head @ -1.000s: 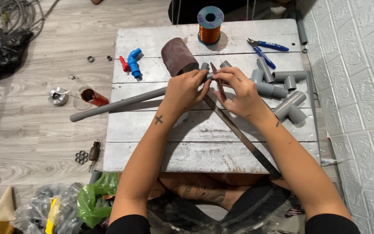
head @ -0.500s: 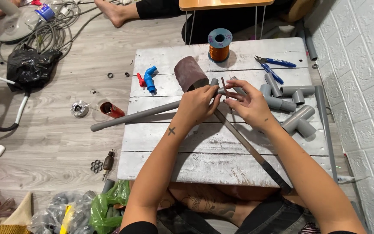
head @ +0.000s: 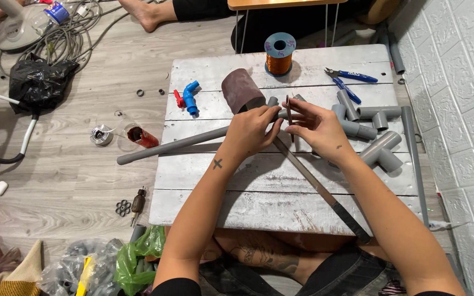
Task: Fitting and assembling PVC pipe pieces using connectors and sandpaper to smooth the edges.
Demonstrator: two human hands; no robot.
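Over the white plank tabletop (head: 303,181), the left hand (head: 250,131) grips the long grey pipe (head: 171,147) near its end while the right hand (head: 316,126) pinches a thin strip of sandpaper (head: 289,109) against it, apparently mid-sanding, which calls for steady rubbing.

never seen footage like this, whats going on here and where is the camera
The camera sits on a person's head and looks down at their own two bare hands. They sit at a low white wooden table. The left hand grips the end of a long grey pipe lying across the table. The right hand pinches a small dark strip at that pipe end. On the table lie a saw blade, a roll of sandpaper, a spool of copper wire, blue cutters, a blue tap and grey pipe fittings.
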